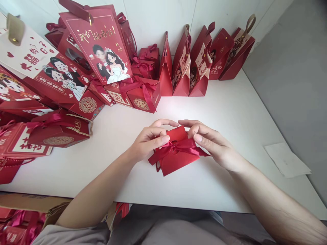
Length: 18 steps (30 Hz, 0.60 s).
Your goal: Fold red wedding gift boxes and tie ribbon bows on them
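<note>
I am holding a small red box [180,163] over the middle of the white table [230,109] (whether its underside is touching, I cannot tell). The left hand [150,139] is pinching one side of the ribbon [186,146] bow, thumb and index finger nearly meeting; the right hand [213,143] is pinching the other side, its fingers similarly drawn together. The box is slanting, one corner pointing toward the table's near edge. Beyond the hands, a strip of white tabletop is separating them from a row of standing red bags [201,69]. The cluster of gift boxes and bags [67,81] is crowding the left side; rightward, more white surface is extending to a paper sheet [287,160], lying near the right edge.
</note>
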Each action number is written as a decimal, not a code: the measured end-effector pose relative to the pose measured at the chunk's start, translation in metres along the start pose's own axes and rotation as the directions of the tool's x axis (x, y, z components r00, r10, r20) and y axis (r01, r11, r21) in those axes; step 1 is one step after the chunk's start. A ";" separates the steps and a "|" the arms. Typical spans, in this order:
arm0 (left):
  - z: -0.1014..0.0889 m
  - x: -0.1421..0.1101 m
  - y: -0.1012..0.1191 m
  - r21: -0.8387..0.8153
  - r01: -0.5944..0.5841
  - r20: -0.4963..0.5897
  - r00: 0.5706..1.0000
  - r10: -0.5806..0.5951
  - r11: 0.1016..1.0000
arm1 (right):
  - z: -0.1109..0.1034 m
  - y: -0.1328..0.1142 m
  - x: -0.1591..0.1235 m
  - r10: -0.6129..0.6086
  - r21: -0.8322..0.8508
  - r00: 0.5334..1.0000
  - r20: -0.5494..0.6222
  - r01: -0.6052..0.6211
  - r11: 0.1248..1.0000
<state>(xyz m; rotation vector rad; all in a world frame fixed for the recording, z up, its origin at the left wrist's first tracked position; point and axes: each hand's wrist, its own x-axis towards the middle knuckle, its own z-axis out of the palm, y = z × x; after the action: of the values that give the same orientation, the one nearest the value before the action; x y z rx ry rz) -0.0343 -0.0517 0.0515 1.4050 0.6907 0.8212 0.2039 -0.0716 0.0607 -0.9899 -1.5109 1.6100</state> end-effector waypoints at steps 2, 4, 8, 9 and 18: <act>0.000 0.000 0.000 0.018 -0.005 -0.003 1.000 0.005 1.000 | 0.000 0.000 -0.001 -0.028 -0.020 0.999 0.016 0.028 0.999; 0.000 -0.001 0.000 0.030 -0.005 -0.003 1.000 0.005 1.000 | 0.000 0.000 -0.002 -0.084 -0.071 0.996 0.038 0.086 0.994; 0.000 -0.001 0.000 0.041 -0.015 0.001 1.000 0.015 0.999 | 0.000 0.001 -0.002 -0.156 -0.147 0.986 0.051 0.162 0.976; 0.000 0.000 0.000 0.046 -0.019 -0.001 1.000 0.019 0.999 | 0.000 0.001 -0.002 -0.160 -0.153 0.986 0.050 0.166 0.974; -0.002 -0.001 0.000 0.137 -0.045 0.002 0.999 0.046 0.990 | 0.000 -0.001 -0.002 -0.193 -0.151 0.980 0.049 0.198 0.969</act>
<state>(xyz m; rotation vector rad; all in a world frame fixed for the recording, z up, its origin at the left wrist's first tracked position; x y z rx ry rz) -0.0365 -0.0515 0.0512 1.5490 0.7295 0.8230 0.2045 -0.0732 0.0615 -0.8693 -1.7214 1.3939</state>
